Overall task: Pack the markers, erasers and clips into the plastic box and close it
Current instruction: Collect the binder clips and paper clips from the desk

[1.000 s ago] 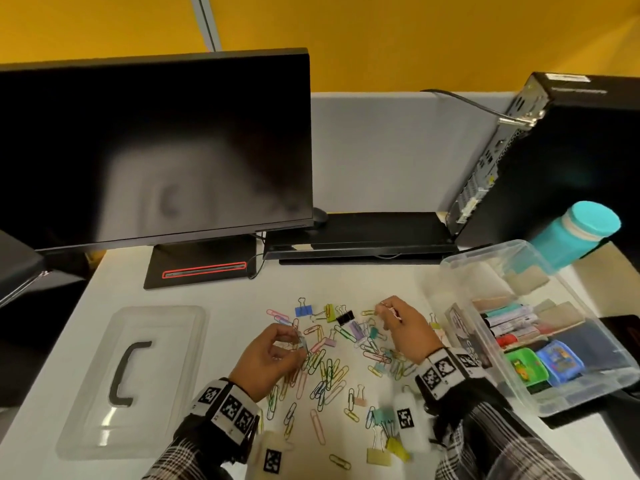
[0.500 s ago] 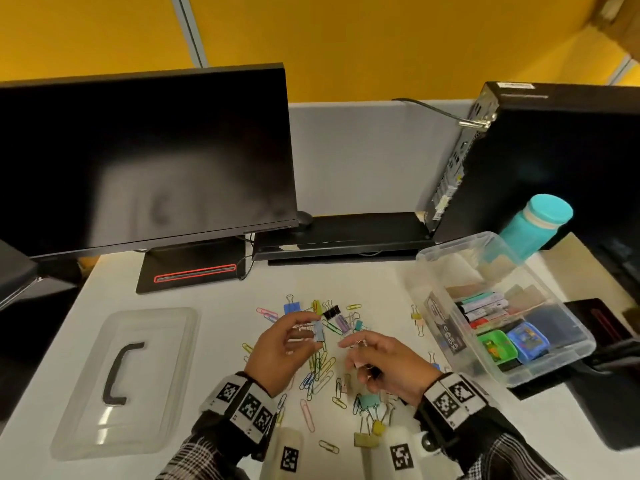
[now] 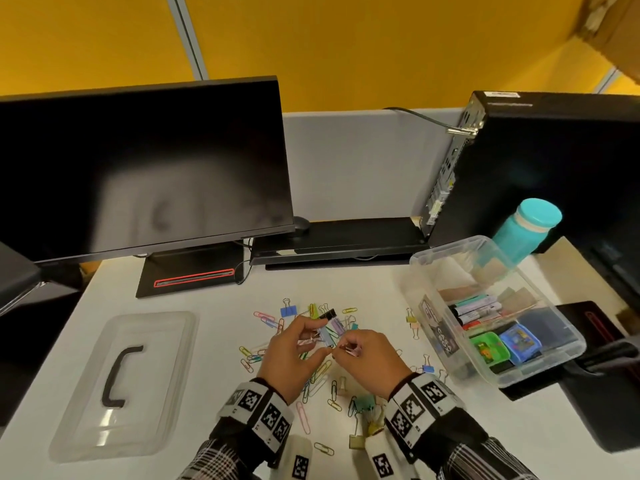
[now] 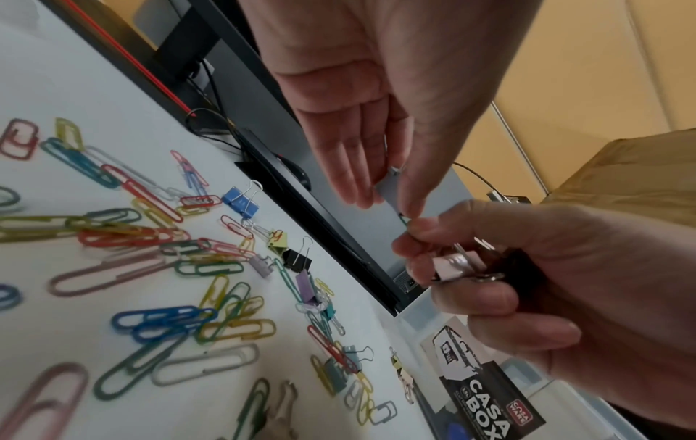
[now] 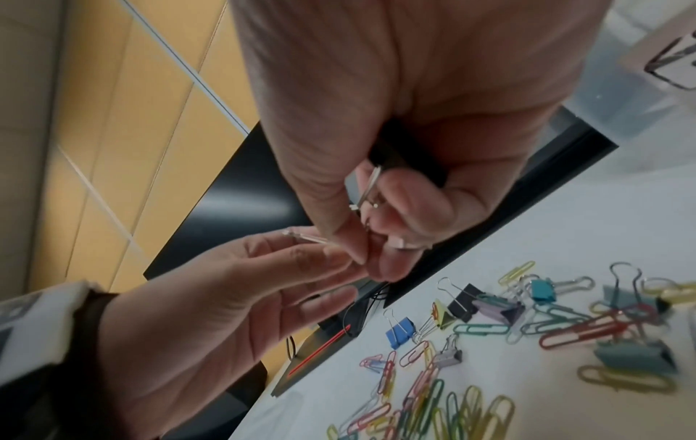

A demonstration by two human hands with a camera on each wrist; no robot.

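Observation:
Many coloured paper clips and binder clips [image 3: 322, 379] lie scattered on the white table. Above the pile my two hands meet fingertip to fingertip. My left hand [image 3: 320, 341] pinches a pale grey-blue binder clip [image 4: 388, 193] between thumb and fingers. My right hand [image 3: 341, 348] curls round several binder clips [image 4: 455, 265], one of them black [image 5: 406, 160]. The clear plastic box [image 3: 450, 268] stands open to the right, with markers [image 3: 478, 308] and a green eraser [image 3: 490, 351] and a blue one [image 3: 519, 341] inside. Its lid [image 3: 121, 386] lies flat at the left.
A dark monitor [image 3: 138, 168] and its stand [image 3: 194, 271] fill the back left. A black keyboard [image 3: 339, 240] lies behind the clips. A computer tower [image 3: 540, 161] and a teal bottle [image 3: 526, 226] stand behind the box. A black object [image 3: 595, 341] lies at the right edge.
My right hand has lifted off the pile and come up to meet the left hand. Both hands now sit closer together above the clips, still holding clips.

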